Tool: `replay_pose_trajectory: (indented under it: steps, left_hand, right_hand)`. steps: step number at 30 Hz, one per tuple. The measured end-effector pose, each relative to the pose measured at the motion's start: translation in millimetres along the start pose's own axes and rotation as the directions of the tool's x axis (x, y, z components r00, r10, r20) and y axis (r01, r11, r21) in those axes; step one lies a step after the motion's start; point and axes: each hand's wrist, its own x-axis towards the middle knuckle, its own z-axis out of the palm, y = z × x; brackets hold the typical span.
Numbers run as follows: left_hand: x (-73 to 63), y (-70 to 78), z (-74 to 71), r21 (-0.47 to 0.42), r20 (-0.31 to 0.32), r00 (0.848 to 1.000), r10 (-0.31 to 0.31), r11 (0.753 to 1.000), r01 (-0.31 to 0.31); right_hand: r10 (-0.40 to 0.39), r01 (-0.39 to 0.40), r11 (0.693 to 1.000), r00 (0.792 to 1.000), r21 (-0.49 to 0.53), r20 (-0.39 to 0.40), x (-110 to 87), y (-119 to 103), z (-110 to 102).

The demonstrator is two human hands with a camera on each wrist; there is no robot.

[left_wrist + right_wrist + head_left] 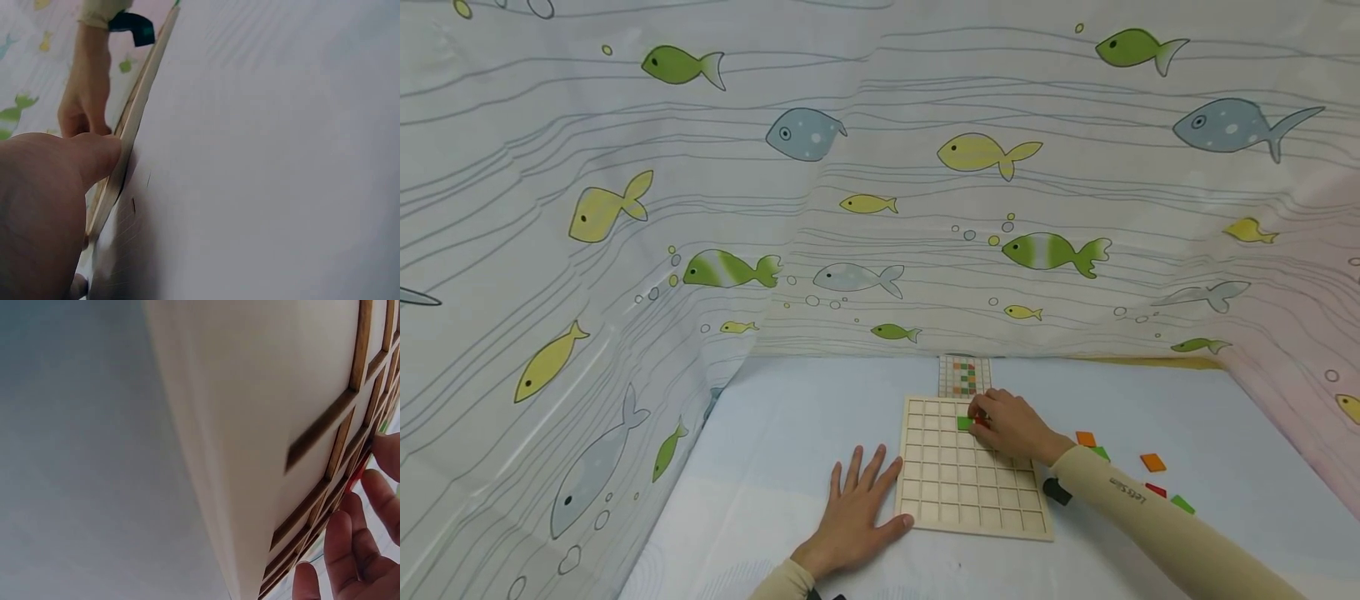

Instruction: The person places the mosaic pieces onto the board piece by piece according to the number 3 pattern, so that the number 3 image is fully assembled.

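Bench and board mostly bare of tiles: the work looks barely begun.
On the bench, the pale, square wooden board, ridged into cells, lies flat. The left hand spreads its fingers, thumb at the board's edge; the right hand pinches a red tile beside a green tile on the board. Beyond sits a patterned card; loose tiles, orange, green and red, seem left to place.

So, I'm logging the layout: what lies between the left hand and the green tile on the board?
Only the left rim and empty cells of the wooden grid board lie between the left hand and the green tile, as the head view shows.
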Motion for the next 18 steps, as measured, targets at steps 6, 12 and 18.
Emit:
replay_pose_trajectory:
  steps: [6, 12, 18]
  left_hand:
    - [-0.6, 0.5, -0.3, -0.003, -0.011, 1.0, 0.004, 1.0, -0.004]
    - [-1.8, -4.5, 5.5, -0.042, -0.048, 0.998, 0.037, 0.998, -0.039]
    - [-1.0, -8.6, 10.8, -0.035, -0.058, 0.998, 0.027, 0.999, -0.029]
  right_hand:
    - [0.002, -0.002, 1.0, 1.0, -0.003, 0.004, 0.6, 3.3, 2.8]
    - [0.002, -0.003, 1.0, 1.0, 0.007, 0.014, 0.3, 3.0, 2.4]
    - [0.005, -0.005, 1.0, 1.0, 0.017, 0.024, 0.1, 2.1, 0.9]
